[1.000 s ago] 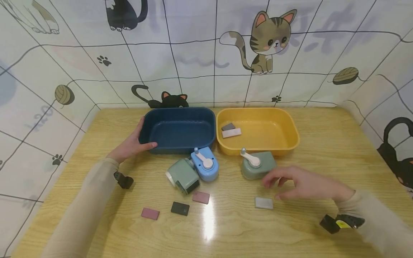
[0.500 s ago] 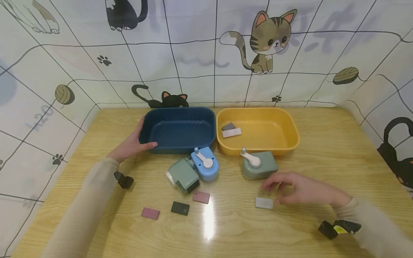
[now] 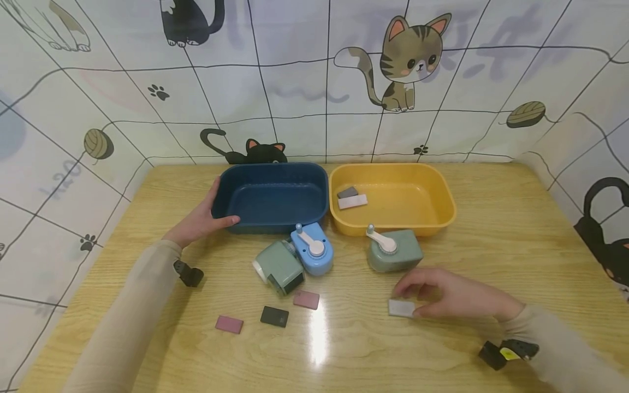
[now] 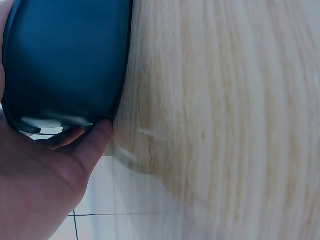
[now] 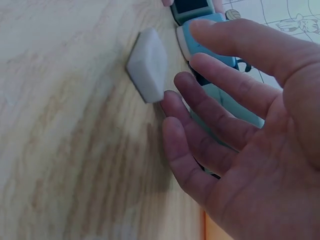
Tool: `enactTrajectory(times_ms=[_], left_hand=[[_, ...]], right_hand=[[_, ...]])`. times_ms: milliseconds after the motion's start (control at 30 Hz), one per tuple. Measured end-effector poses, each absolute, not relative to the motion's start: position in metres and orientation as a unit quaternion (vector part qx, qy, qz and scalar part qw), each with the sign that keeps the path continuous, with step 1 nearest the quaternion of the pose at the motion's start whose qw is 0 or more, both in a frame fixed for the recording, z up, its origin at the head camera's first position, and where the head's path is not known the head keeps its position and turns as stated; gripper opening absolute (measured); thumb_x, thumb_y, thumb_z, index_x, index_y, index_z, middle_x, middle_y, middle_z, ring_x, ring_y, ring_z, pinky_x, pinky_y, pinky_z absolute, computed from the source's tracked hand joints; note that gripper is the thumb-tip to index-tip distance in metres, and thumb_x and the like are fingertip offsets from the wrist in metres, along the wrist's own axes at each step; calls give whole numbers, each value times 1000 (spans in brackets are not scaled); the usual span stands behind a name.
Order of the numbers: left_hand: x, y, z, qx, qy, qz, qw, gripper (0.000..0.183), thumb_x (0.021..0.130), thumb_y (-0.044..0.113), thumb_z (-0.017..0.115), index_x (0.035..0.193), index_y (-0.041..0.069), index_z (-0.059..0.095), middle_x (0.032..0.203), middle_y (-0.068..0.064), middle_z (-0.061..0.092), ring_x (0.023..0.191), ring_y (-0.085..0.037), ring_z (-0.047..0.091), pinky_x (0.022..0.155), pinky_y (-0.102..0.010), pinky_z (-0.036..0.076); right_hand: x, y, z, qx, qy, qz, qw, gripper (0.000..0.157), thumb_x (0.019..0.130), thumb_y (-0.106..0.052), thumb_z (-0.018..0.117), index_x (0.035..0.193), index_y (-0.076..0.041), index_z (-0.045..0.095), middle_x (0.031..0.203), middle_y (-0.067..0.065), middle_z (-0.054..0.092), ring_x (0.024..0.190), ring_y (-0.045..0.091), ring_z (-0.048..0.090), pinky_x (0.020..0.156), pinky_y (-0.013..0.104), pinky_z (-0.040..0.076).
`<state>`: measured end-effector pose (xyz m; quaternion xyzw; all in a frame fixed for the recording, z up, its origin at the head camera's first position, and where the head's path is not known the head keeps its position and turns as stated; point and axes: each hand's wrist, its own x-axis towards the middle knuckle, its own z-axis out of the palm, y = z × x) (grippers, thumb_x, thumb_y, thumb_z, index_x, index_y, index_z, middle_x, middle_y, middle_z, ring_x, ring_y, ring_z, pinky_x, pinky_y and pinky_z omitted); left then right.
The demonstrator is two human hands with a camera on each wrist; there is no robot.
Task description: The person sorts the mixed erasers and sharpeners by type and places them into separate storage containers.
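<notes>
At the back left of the table, my left hand (image 3: 196, 222) holds the left end of a dark blue plastic bin (image 3: 277, 226), with its thumb over the front rim. The left wrist view shows fingertips against the corner of that bin (image 4: 65, 65). A small light grey rectangular block (image 3: 401, 308) lies flat at the front right. Right beside it is my right hand (image 3: 452, 295), palm down with fingers loosely bent. The right wrist view shows the block (image 5: 148, 65) close to the fingertips, with nothing between fingers and thumb.
A yellow bin (image 3: 393, 225) holds a dark grey block (image 3: 348, 192) and a whitish block (image 3: 352, 202). Three crank sharpener-like devices stand in front: green (image 3: 279, 265), blue (image 3: 316, 262), green (image 3: 400, 254). Two pink blocks (image 3: 229, 324) and a black one (image 3: 274, 316) lie nearer.
My right hand has moved slightly left and towards the front, from beside the green device to the light grey block. The left hand stays on the blue bin.
</notes>
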<state>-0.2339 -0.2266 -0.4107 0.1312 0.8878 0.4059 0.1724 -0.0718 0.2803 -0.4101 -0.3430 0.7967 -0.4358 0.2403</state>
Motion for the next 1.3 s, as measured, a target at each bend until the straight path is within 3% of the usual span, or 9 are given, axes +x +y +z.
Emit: enactTrajectory(times_ms=[400,833,1300], left_hand=[[-232,-225,-409,133,886,410,173,112,87,34,72,152,25,-20,159,-9,-16,144,-34,-7,111,-60,6],[-236,-228,-415,131,886,409,177,110,89,31,70,152,22,-20,159,-9,-18,144,-34,-10,111,-59,4],[-234,-228,-413,134,888,407,169,111,88,33,71,152,24,-19,159,-9,-16,144,-33,-7,112,-59,6]], right_hand=[[-66,273,-414,-308,814,-413,267,35,87,-23,73,121,-17,66,120,-4,60,109,14,55,95,28,44],[-56,263,-429,-364,830,-388,169,42,80,-6,76,117,-23,65,114,-8,57,104,11,46,86,27,42],[-53,261,-429,-345,837,-392,161,32,87,-11,71,116,-23,65,114,-8,57,104,12,47,86,27,43]])
